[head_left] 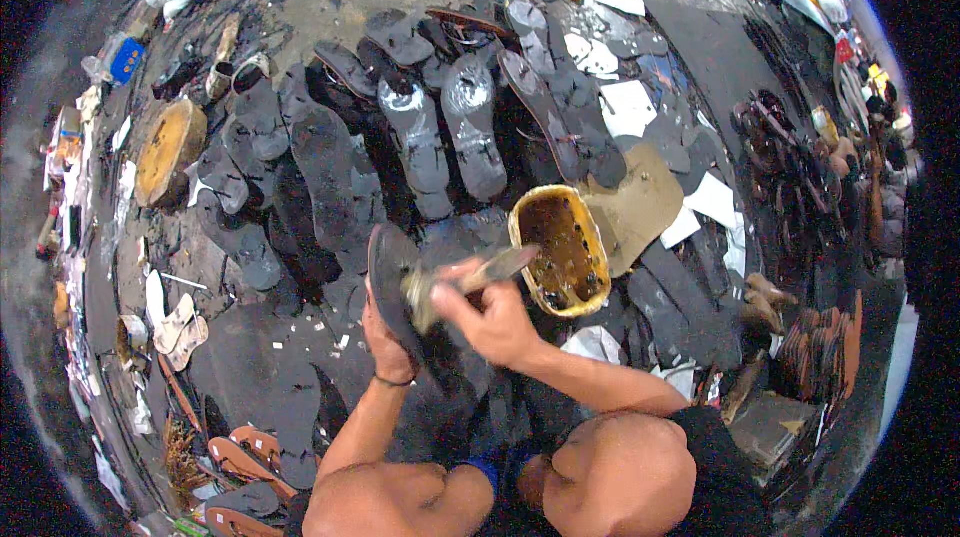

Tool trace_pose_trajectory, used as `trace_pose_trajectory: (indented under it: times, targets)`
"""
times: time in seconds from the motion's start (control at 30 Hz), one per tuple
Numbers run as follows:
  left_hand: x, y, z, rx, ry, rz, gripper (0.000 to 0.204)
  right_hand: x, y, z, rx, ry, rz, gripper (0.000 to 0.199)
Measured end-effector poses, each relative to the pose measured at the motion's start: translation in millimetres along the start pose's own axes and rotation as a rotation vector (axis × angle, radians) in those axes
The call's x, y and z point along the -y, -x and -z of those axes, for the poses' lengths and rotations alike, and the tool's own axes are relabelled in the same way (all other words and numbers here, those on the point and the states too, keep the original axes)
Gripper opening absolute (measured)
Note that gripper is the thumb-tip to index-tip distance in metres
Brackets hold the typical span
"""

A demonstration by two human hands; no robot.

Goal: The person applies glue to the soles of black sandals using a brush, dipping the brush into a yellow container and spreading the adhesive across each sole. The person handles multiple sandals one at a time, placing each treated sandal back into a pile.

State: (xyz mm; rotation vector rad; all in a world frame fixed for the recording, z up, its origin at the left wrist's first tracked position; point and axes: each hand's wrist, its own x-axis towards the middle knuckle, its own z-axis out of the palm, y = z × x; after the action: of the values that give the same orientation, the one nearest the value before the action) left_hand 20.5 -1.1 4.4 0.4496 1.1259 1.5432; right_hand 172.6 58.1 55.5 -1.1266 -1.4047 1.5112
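My left hand (388, 347) grips a dark shoe sole (390, 267) from beneath and holds it up on edge, tilted toward the right. In my right hand (497, 325) is a brush with a wooden handle (508, 264); its pale bristles (418, 299) are blurred and meet the face of the sole. Just right of the brush handle stands a yellow tub (517, 237) with brown, sticky-looking residue inside. Beyond my hands lie several black soles, among them one with a shiny, wet-looking heel (470, 87) and another glossy one (408, 107) beside it.
More dark soles (325, 157) spread to the left, near a yellowish oval block (172, 152). A tan sheet (645, 202) and white scraps (628, 107) lie right of the tub. Brown sandals (240, 467) rest at lower left; a stack of brown soles (820, 352) stands at right.
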Motion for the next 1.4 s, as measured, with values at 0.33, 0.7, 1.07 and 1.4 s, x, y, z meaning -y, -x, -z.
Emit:
trace_pose_trajectory:
  times: [0.33, 0.7, 1.07, 1.4]
  targets:
    - [2, 114, 84, -0.078, 0.473, 0.749, 0.080, -25, -7, 49, -0.011, -0.586, -0.431, 0.025]
    - [-39, -2, 2, -0.199, 0.224, 0.309, 0.082, -19, 10, -11, 0.021, 0.354, 0.336, 0.023]
    - [-37, -13, -16, 0.006, 0.344, 0.435, 0.088, 41, 8, -13, 0.206, -0.077, 0.141, 0.023]
    - [-46, -20, -1, -0.083, 0.369, 0.133, 0.081, -5, -11, 4, -0.099, 0.315, -0.072, 0.021]
